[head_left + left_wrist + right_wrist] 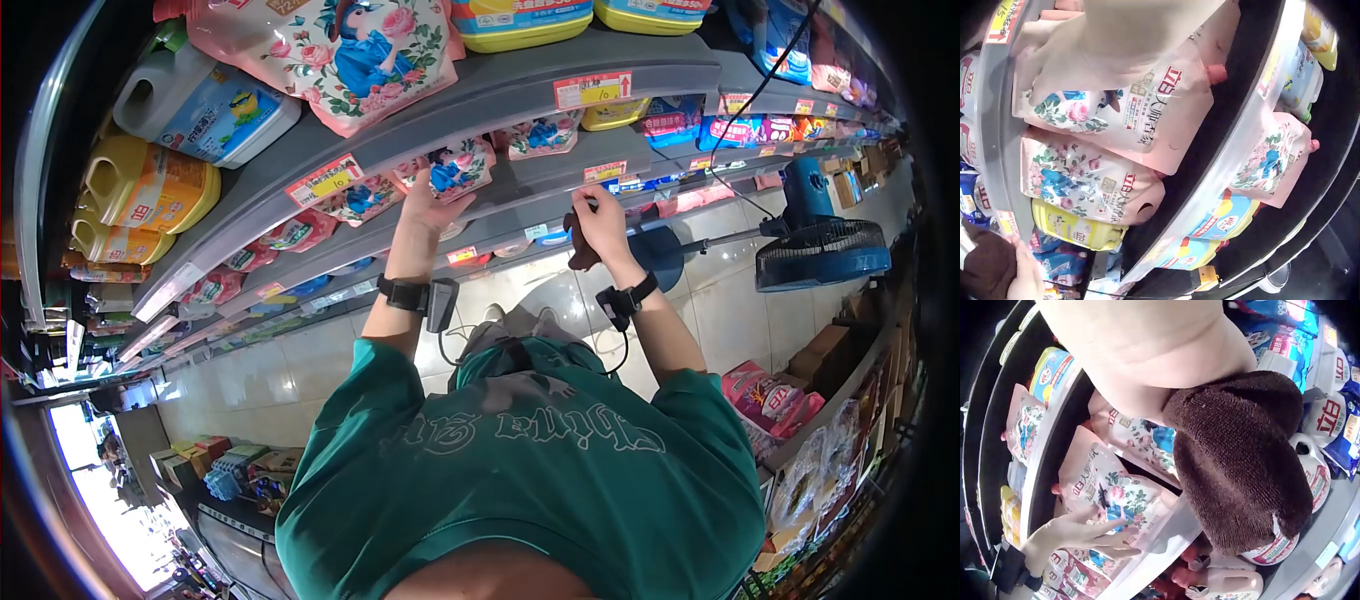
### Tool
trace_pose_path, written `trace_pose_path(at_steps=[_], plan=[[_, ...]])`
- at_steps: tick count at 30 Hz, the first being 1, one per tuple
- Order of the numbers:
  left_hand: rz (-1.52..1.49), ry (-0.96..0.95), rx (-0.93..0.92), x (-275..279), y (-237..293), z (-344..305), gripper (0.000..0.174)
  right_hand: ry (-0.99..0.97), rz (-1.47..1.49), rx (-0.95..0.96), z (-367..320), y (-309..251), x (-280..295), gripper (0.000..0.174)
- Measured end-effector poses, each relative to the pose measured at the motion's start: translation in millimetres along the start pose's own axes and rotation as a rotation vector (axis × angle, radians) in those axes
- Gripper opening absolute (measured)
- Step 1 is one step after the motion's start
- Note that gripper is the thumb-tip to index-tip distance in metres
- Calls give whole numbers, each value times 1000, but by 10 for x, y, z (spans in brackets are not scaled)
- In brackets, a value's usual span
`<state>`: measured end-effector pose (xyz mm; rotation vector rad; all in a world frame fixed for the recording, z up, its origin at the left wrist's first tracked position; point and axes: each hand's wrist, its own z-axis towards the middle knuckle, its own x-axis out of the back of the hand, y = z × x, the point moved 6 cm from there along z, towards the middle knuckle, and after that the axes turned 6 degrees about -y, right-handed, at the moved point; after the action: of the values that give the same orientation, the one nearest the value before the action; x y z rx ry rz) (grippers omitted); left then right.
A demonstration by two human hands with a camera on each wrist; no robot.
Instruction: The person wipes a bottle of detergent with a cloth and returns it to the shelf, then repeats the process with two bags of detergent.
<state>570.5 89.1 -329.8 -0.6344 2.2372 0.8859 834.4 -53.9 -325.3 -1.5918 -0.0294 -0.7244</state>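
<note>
My left hand lies with its fingers extended against the front of a pink detergent pouch on the middle shelf. The pouch has a rose and blue-figure print and a pink cap. In the right wrist view, the fingers of that hand spread across the pouch's lower part. A second pouch of the same kind stands beside it. My right hand grips a dark brown cloth, which hangs bunched below the fingers in front of the shelf edge.
Large pouches and detergent jugs fill the shelf above. Price tags line the shelf edges. At the right, a blue fan stands on the tiled floor, and a thin black cable crosses the shelf front.
</note>
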Motion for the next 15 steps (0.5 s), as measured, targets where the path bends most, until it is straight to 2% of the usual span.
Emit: trace_pose_path(at_steps=[1, 5, 9, 12, 15], plan=[[-2, 5, 37, 12, 14, -34, 53, 6, -6, -23, -62, 47, 54, 19], [-21, -4, -40, 61, 145, -11, 53, 51, 7, -74, -262, 167, 238, 22], [8, -79, -102, -174, 158, -108, 49, 23, -51, -97, -329, 232, 290, 22], [-67, -125, 1, -40, 130, 75, 49, 29, -50, -103, -333, 204, 298, 22], [67, -240, -120, -22, 167, 183, 52, -3, -9, -78, -320, 152, 246, 22]])
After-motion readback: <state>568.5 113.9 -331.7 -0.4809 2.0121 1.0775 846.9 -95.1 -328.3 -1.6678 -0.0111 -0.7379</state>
